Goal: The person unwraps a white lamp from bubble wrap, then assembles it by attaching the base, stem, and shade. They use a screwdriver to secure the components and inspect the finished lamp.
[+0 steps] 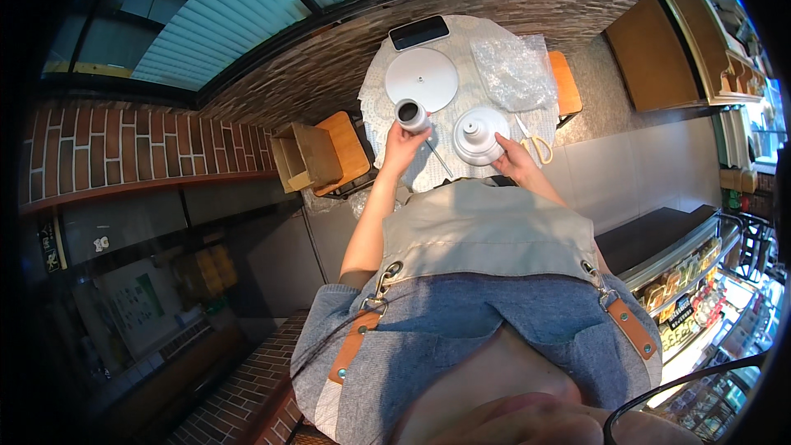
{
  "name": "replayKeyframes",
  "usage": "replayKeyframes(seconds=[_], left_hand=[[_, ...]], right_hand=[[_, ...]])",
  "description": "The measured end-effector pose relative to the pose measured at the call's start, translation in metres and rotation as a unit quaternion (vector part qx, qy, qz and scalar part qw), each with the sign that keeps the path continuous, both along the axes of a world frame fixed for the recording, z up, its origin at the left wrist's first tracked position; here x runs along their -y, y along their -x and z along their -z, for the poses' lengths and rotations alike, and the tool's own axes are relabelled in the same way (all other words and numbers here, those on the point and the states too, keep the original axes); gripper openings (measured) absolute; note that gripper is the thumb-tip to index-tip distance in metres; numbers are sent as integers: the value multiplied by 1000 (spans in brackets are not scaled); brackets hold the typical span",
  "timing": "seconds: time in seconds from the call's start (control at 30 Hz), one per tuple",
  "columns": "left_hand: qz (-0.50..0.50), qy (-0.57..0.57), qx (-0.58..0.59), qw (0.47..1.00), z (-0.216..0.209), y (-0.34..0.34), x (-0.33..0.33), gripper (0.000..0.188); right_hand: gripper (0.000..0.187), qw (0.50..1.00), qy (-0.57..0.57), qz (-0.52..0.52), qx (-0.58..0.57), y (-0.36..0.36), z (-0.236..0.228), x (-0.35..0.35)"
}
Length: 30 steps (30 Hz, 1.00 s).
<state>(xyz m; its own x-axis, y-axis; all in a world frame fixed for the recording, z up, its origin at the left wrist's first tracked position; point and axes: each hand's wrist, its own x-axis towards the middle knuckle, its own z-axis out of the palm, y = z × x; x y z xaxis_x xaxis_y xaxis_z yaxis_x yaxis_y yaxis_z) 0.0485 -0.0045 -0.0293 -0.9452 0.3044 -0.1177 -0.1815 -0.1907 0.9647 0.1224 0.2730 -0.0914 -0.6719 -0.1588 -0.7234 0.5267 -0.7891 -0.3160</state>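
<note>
My left hand is closed around a short white hollow cylinder, its dark open end turned up. Just beside that hand a thin metal rod lies slanted on the cloth. On the right, a white round stepped base with a raised hub is gripped at its rim by my right hand, thumb on top; the fingers below are partly hidden. Behind the cylinder a flat white disc with a small centre hole or stud lies on the table. Yellow-handled scissors lie right of the base.
The round table has a patterned pale cloth. Bubble wrap covers its right side, and a dark-screened device lies at the far edge. A cardboard box stands by a wooden chair at left; another chair is at right.
</note>
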Motion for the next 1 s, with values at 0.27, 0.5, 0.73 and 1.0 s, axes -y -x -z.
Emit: replayKeyframes(seconds=[0.27,0.5,0.73,1.0], left_hand=[[77,-109,27,991,-23,13,-59,33],[142,-18,-37,989,15,-5,-86,42],[171,73,-128,974,31,-16,-88,39],[186,134,-205,952,15,-19,-90,38]], right_hand=[[31,955,-263,-134,44,-9,-3,6],[40,920,-336,-202,-1,-12,15,3],[52,750,-539,-383,-27,-10,9,-1],[36,638,-676,-353,-104,-11,-28,-8]])
